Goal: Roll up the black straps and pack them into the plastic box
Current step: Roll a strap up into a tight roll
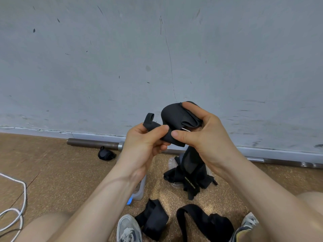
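Before the wall [104, 67], in the head view, the left hand [145, 145] and right hand [201, 135] each kept a pinching grip on the half-rolled black strap [174, 117], above the plastic box [139, 192]; a slackened grip would likely let the roll spring loose

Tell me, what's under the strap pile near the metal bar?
Clear plastic peeks out from under the pile on its left. Straps hide the rest, so it could be a lid or a box.
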The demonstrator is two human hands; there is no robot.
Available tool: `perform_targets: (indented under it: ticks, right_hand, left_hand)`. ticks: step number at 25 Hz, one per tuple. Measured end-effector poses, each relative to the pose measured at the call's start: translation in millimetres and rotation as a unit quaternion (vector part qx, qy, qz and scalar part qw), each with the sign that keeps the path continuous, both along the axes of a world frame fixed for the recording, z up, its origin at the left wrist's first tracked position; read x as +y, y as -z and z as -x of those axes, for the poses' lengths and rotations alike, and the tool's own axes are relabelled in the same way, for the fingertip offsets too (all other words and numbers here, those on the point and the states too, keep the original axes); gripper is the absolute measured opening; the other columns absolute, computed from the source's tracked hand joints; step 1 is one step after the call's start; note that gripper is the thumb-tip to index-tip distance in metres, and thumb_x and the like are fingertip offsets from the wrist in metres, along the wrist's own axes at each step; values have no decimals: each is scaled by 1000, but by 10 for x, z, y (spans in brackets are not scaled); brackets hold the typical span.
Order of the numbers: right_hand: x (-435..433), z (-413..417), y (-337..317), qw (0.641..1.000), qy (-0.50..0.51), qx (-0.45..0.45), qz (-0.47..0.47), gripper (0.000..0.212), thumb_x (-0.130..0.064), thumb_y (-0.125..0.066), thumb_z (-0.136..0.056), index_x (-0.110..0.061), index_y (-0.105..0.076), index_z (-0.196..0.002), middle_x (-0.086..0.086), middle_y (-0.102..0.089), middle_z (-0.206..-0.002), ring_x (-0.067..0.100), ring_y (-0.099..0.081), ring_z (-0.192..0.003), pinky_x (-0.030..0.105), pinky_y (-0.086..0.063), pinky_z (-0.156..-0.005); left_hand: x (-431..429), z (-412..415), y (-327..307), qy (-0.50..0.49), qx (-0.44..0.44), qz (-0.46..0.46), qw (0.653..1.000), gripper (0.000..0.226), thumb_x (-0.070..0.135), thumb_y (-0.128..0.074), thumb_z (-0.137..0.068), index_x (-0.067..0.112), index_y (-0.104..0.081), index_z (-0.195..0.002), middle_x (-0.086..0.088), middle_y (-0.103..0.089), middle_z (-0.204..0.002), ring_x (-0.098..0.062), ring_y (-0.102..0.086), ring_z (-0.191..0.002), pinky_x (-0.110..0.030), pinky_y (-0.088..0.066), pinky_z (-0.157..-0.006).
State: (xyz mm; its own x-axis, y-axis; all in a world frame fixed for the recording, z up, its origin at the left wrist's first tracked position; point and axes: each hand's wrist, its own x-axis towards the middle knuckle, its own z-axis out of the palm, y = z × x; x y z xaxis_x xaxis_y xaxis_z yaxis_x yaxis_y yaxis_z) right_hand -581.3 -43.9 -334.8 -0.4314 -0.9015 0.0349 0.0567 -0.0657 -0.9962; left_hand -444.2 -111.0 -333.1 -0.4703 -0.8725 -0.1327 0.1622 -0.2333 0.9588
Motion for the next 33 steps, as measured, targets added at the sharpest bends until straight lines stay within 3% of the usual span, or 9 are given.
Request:
perform_targets:
  ticks: [4,8,12,15,18,22,27,29,33]
  right_hand:
    - [2,17,-30,994,22,111,-7,85,-21,-81,-59,-32,-53,-138,-2,-64,-127,14,-65,-112,38,-53,-99]
    - [11,106,-101,987,-15,-157,25,78,8,-79,-62,-9,-55,-134,15,-65,-126,26,-70,-107,35,-59,-82]
    - [15,59,-81,972,-35,-231,24,76,7,-74,-61,-4,-54,-133,19,-64,-124,32,-69,-107,38,-61,-79]
    - [19,51,-75,979,-22,-202,29,67,17,-69,-76,-7,-52,-136,17,-63,-124,32,-70,-103,40,-61,-77]
    - [12,46,-48,991,-4,-130,20,70,17,-68,-78,-13,-52,-140,13,-63,-126,26,-69,-107,42,-59,-87]
    - [7,42,-28,992,4,-122,25,73,17,-69,-77,-13,-52,-140,12,-62,-128,26,-67,-110,42,-57,-92]
    - [-12,-4,-11,994,-12,-100,30,81,-3,-85,-65,-15,-53,-139,8,-64,-128,23,-67,-112,45,-56,-94]
    - [-18,-29,-9,997,-8,-69,22,84,-8,-86,-61,-16,-54,-138,5,-65,-127,22,-66,-113,44,-55,-95]
    - [-19,15,-35,995,-1,-93,29,69,9,-76,-77,-12,-53,-138,11,-64,-127,25,-68,-109,46,-59,-86]
  left_hand:
    - [0,-20,19,15,27,-15,999,11,5,-69,-83,15,-63,-83,-6,-65,-69,-15,-60,-52,-20,-51,-52]
    - [-80,-99,-10,109,133,-47,984,29,9,-79,-58,16,-74,-86,-10,-70,-74,-18,-70,-63,-23,-57,-58]
    - [-96,-85,37,107,122,-4,987,27,21,-85,-57,17,-75,-81,-9,-70,-73,-15,-69,-64,-22,-56,-61]
    - [-66,-51,32,95,105,11,990,14,15,-85,-63,20,-75,-72,-4,-70,-72,-13,-66,-64,-22,-56,-65]
    - [-61,-20,49,66,97,15,993,5,14,-75,-70,16,-71,-72,-5,-70,-75,-14,-68,-68,-23,-57,-67]
    - [-76,-22,23,46,66,28,996,12,9,-73,-74,11,-62,-77,-7,-69,-74,-17,-68,-69,-24,-57,-66]
    - [-67,-42,-3,10,21,53,998,21,-2,-60,-90,15,-54,-79,2,-61,-60,-13,-57,-54,-23,-49,-55]
    - [-79,-58,3,14,19,48,999,20,-1,-62,-89,17,-55,-84,3,-59,-61,-12,-54,-50,-22,-48,-53]
    - [-91,-115,-17,73,56,-7,996,16,17,-70,-75,18,-62,-89,-1,-62,-64,-13,-59,-53,-20,-52,-53]
